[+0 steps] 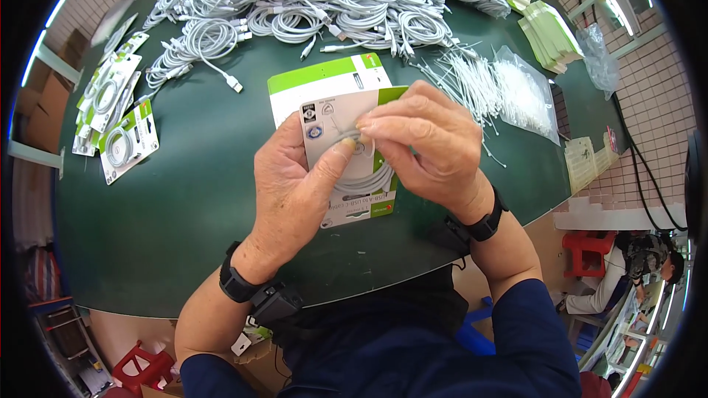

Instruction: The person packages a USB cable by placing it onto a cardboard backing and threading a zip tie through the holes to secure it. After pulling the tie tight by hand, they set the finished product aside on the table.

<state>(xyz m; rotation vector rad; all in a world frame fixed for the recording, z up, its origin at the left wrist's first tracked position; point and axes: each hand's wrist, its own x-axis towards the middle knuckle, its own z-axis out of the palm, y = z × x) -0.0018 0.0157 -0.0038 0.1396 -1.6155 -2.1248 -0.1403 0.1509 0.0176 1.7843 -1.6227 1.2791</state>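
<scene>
Grips the card (355,165) at the centre of the frame in the left hand (286,188), by its left edge, with thumb laid across the front. Bunches the right hand's (435,144) fingertips into a pinch just beside that thumb tip, at the coil's (369,182) upper side; cannot tell what exactly is caught there. Has the card's long axis running up and down the frame, between the 2 hands, with the left nearer its edge and the right reaching in from the right. Overlaps another card (289,94) on the surface (184,243). Shows cables (332,4) along the top, ties (472,81) at upper right.
</scene>
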